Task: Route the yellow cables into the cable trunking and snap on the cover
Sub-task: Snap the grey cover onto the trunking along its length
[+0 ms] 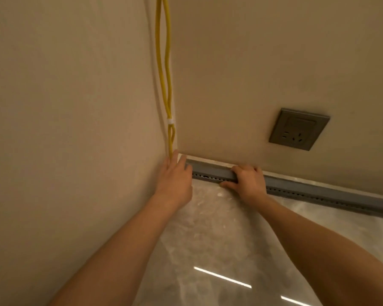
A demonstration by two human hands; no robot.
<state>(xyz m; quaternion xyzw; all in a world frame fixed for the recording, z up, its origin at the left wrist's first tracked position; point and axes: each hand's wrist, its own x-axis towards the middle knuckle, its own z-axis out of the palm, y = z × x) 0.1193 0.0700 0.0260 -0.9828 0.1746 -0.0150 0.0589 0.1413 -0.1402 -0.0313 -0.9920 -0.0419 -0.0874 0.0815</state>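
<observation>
Yellow cables [165,85], bound by a white tie [170,120], drop down the wall corner to the left hand [175,175], its fingers straight. The right hand [248,180] grips the grey trunking [210,171] at the wall's foot.

I'm in a finished household room: smooth beige walls [75,107], glossy pale marbled floor [219,235], dark grey square wall socket [299,129].

You've got two yellow cables [168,111] hanging down the wall [75,107] corner, bound together low down. Grey slotted trunking [318,192] runs along the wall base from that corner.
</observation>
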